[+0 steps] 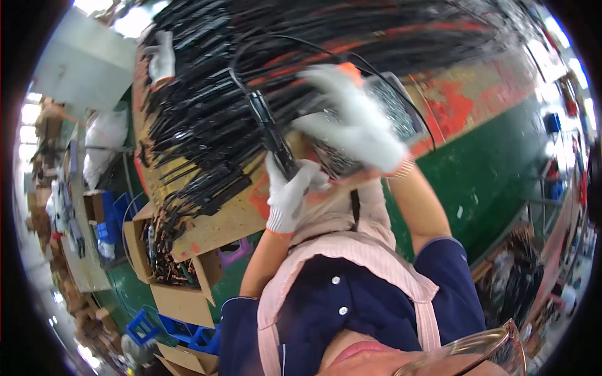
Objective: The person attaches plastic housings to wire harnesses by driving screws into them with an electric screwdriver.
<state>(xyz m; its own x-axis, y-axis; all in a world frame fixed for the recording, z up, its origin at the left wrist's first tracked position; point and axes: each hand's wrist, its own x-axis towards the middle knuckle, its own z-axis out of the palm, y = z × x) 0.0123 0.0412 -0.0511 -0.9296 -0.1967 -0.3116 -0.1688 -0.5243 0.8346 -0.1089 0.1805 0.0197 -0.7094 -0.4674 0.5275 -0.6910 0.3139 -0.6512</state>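
Note:
My left hand point(288, 195), in a white knit glove, is closed around the lower part of a slim black corded tool point(262, 111). The tool leans up and to the left, and a thin black cord loops from its upper end. Its lower tip is hidden by the glove. My right hand point(357, 122), also gloved, is blurred by motion; its thumb and fingers look apart, with nothing visible between them. Below that hand lies a tray point(419, 133) with shiny small pieces, partly covered by it. Something orange point(350, 70) shows beside its fingers, kind unclear.
Long thin black strips point(194, 135) cover much of the worn, red-stained table point(207, 235). A white glove point(163, 57) lies at the far left. A cardboard box point(182, 297) with brownish pieces stands left of me, near blue crates point(143, 327). Green floor point(483, 182) extends right.

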